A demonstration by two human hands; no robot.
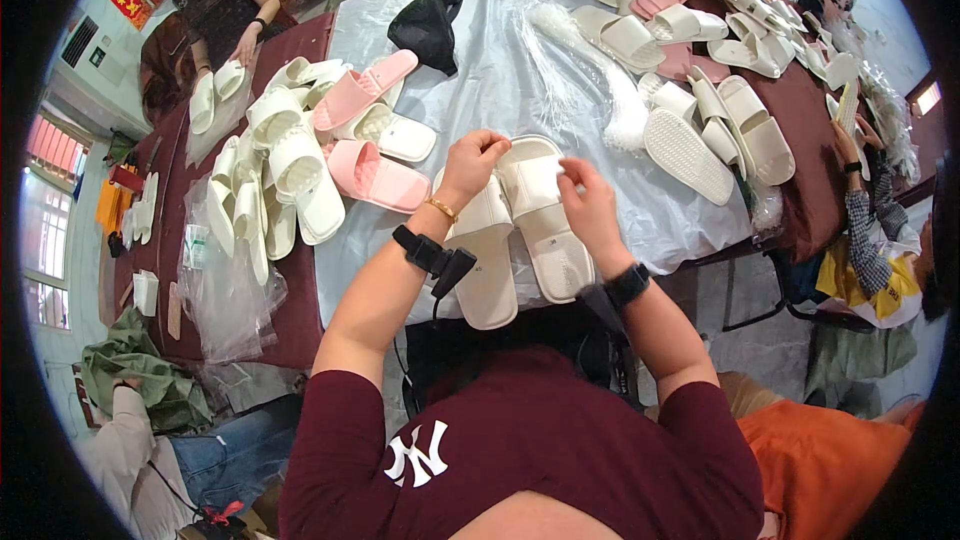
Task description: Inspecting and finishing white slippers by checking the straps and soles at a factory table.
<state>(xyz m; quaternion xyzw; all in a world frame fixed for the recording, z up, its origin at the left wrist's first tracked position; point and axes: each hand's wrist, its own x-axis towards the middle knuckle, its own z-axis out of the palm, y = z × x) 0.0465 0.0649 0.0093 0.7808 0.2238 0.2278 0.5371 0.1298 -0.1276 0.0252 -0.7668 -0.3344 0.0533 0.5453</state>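
Plastic-covered worktop (480,90) is carrying slipper piles (297,165). White slipper pair (543,228) is lying at its near edge, far end partly hidden by left hand (473,165); right hand (590,206) is curling beside a strap (528,185). Can't tell if either's gripping. Clear bag (228,305) is lying left, contents unclear.

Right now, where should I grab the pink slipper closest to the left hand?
I'd pinch that pink slipper by its heel end, coming from the right. Its strap sits beside the white slippers, while the flat, uncovered heel points right, out of the pile toward the left hand, so that end looks easiest to reach.
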